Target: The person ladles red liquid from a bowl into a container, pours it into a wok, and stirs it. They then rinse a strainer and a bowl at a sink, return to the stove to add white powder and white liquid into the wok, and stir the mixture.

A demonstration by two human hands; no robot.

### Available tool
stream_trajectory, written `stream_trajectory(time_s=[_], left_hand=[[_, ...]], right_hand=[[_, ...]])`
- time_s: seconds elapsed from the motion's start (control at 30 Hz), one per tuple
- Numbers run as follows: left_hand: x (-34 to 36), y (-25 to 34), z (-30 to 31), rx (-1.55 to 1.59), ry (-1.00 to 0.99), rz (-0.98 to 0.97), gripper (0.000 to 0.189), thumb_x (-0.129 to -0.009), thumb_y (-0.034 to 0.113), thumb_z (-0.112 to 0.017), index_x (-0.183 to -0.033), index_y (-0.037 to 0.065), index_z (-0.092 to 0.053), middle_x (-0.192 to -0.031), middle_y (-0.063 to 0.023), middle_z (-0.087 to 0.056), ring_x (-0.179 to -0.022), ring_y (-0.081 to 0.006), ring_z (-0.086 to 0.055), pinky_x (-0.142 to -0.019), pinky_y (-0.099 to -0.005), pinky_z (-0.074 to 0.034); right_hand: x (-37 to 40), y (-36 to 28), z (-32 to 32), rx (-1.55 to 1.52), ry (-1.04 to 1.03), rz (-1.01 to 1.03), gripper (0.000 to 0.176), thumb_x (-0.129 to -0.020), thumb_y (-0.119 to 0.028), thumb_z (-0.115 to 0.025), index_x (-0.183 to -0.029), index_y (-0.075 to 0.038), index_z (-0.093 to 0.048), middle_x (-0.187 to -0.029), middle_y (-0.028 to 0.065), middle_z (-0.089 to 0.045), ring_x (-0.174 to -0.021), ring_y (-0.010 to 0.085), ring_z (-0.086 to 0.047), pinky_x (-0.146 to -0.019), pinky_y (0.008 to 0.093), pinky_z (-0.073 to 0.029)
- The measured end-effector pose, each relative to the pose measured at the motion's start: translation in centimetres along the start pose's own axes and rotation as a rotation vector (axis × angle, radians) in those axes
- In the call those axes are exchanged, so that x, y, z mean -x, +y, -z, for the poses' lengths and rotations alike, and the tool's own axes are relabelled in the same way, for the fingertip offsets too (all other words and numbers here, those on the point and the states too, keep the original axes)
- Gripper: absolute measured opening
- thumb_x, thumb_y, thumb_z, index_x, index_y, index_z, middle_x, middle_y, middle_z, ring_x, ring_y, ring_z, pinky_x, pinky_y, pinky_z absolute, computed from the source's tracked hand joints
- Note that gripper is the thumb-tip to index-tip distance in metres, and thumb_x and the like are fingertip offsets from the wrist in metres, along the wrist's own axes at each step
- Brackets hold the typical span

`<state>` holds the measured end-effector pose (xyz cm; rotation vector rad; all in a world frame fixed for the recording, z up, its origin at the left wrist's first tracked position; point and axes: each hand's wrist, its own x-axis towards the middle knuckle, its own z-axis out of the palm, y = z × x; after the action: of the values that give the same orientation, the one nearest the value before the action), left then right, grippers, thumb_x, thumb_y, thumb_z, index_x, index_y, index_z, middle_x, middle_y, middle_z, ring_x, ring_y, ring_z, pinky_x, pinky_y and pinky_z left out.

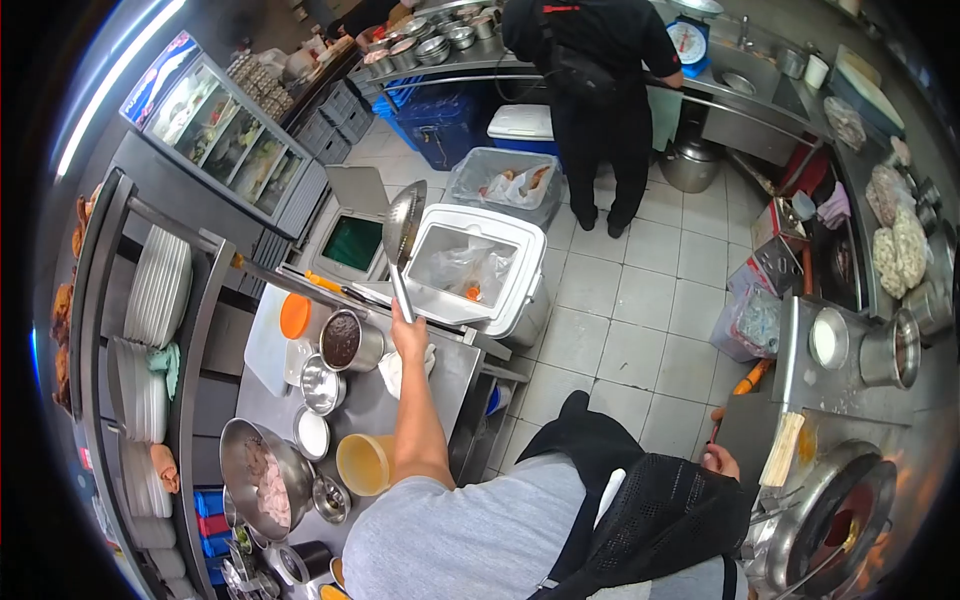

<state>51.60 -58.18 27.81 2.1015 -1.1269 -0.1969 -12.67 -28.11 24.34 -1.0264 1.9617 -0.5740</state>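
Observation:
My left hand (408, 337) is closed around the handle of a perforated metal ladle (405, 215), its bowl held up over the edge of a white cooler (530, 235). Beneath that forearm lies a white cloth (392, 378) on the steel counter, beside a pot of dark sauce (343, 338). A yellow tub (362, 466) stands near my left elbow. My right hand (720, 462) is low by the stove-side panel (748, 432), its fingers curled and partly hidden; something thin and reddish shows at it, too small to name.
A large bowl of raw meat (268, 485) sits on the left counter. At right, a wok (850, 515) rests on the stove near a steel pot (888, 350). A co-worker in black (598, 110) stands at the back counter. Plates (160, 285) fill the left rack.

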Motion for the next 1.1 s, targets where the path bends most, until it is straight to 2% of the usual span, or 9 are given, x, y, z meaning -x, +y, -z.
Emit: stream_trajectory(time_s=[0.07,0.23,0.3,0.4,0.43,0.57,0.73,0.9,1.1], left_hand=[[0.7,0.3,-0.2,0.025,0.049,-0.02,0.074,-0.078,0.003,-0.071,-0.145,0.001,-0.04,-0.126,-0.026,-0.061,-0.115,-0.0398,-0.06,-0.097,-0.0422,-0.047],[0.3,-1.1,-1.0,0.042,0.049,-0.061,0.075,-0.076,0.002,-0.071,-0.145,0.0,-0.04,-0.128,-0.0265,-0.06,-0.118,-0.0396,-0.059,-0.098,-0.0412,-0.046],[-0.4,-2.3,-1.9,0.042,0.056,-0.058,0.076,-0.075,0.002,-0.071,-0.144,0.0,-0.041,-0.129,-0.0267,-0.059,-0.118,-0.0395,-0.059,-0.1,-0.0405,-0.045],[1.2,1.7,-0.5,-0.023,-0.025,0.095,0.077,-0.075,0.002,-0.071,-0.145,-0.001,-0.039,-0.132,-0.026,-0.058,-0.118,-0.0379,-0.06,-0.1,-0.0392,-0.045],[0.7,-0.5,-1.2,-0.027,-0.009,0.021,0.077,-0.076,0.003,-0.071,-0.146,0.0,-0.039,-0.13,-0.0262,-0.059,-0.116,-0.0381,-0.06,-0.099,-0.0397,-0.046],[0.5,-1.0,-1.2,-0.048,0.005,-0.038,0.074,-0.079,0.005,-0.069,-0.147,0.004,-0.039,-0.122,-0.0275,-0.063,-0.11,-0.0415,-0.062,-0.094,-0.043,-0.047],[1.5,1.1,0.5,-0.12,0.008,-0.044,0.073,-0.081,0.005,-0.068,-0.148,0.009,-0.04,-0.12,-0.0257,-0.064,-0.107,-0.0431,-0.062,-0.091,-0.045,-0.047],[1.4,-0.7,0.9,-0.202,0.062,-0.18,0.074,-0.083,0.0,-0.066,-0.149,0.016,-0.038,-0.133,-0.0211,-0.057,-0.111,-0.0418,-0.06,-0.092,-0.0453,-0.047],[1.4,1.8,3.9,-0.41,0.103,-0.208,0.074,-0.078,-0.001,-0.069,-0.143,0.028,-0.048,-0.108,-0.0113,-0.062,-0.094,-0.0358,-0.064,-0.079,-0.0474,-0.051]], right_hand=[[1.0,-2.0,1.1,-0.102,0.081,-0.007,0.029,-0.093,-0.014,-0.061,-0.119,0.001,-0.064,-0.075,0.0062,-0.064,-0.066,0.0134,-0.055,-0.062,0.0282,-0.045],[3.8,-7.6,1.7,-0.482,-0.087,-0.073,0.035,-0.099,-0.021,-0.058,-0.128,-0.002,-0.06,-0.085,0.0071,-0.067,-0.074,0.0121,-0.061,-0.07,0.0252,-0.049],[4.9,-11.2,1.9,-0.791,-0.472,0.033,0.049,-0.101,-0.037,-0.054,-0.133,0.001,-0.055,-0.095,0.0095,-0.069,-0.082,0.0125,-0.064,-0.077,0.0245,-0.051],[6.1,-14.6,2.1,-0.978,-0.618,0.071,0.064,-0.1,-0.05,-0.05,-0.135,0.004,-0.051,-0.099,0.0118,-0.069,-0.086,0.0134,-0.066,-0.08,0.0229,-0.051],[6.4,-15.8,2.6,-1.056,-0.68,0.07,0.071,-0.098,-0.055,-0.05,-0.134,0.005,-0.051,-0.1,0.0135,-0.069,-0.089,0.0143,-0.066,-0.082,0.0225,-0.051],[7.3,-16.9,3.7,-1.027,-0.786,0.045,0.076,-0.095,-0.058,-0.053,-0.133,0.008,-0.05,-0.1,0.0151,-0.069,-0.088,0.0158,-0.068,-0.081,0.0241,-0.052],[8.2,-18.8,3.5,-1.041,-0.684,0.036,0.079,-0.093,-0.06,-0.055,-0.131,0.01,-0.051,-0.097,0.0151,-0.071,-0.08,0.0153,-0.069,-0.071,0.0234,-0.054],[8.1,-19.2,2.9,-1.023,-0.683,0.039,0.078,-0.094,-0.059,-0.055,-0.131,0.01,-0.051,-0.095,0.0145,-0.07,-0.079,0.0144,-0.068,-0.069,0.022,-0.053],[7.3,-18.3,1.6,-0.989,-0.681,0.068,0.078,-0.094,-0.059,-0.054,-0.131,0.01,-0.05,-0.093,0.0141,-0.07,-0.076,0.0141,-0.068,-0.067,0.0216,-0.053]])
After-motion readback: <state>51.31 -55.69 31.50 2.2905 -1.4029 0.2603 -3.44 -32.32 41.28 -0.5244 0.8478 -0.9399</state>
